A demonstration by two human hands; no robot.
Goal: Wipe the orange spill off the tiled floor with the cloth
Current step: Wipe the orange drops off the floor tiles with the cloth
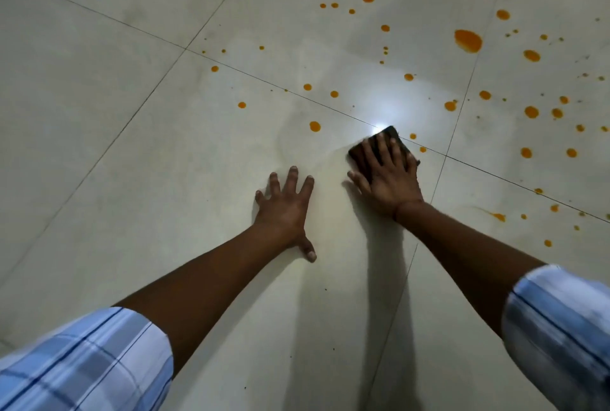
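Observation:
Orange drops lie scattered over the pale tiled floor (132, 146), thickest at the upper right; the biggest blot (468, 40) sits far right of centre. A dark folded cloth (392, 138) lies flat on the floor near the middle. My right hand (388, 179) presses down on it with straight, spread fingers, covering most of it. My left hand (285, 209) rests flat on the bare tile to the left of the cloth, fingers spread, holding nothing. A single orange drop (315, 126) lies just beyond my left hand.
Dark grout lines (185, 47) cross the floor. A bright light glare (379, 116) reflects just beyond the cloth. A faint orange smear (496, 215) marks the tile right of my right wrist. Faint wipe streaks show near my left hand.

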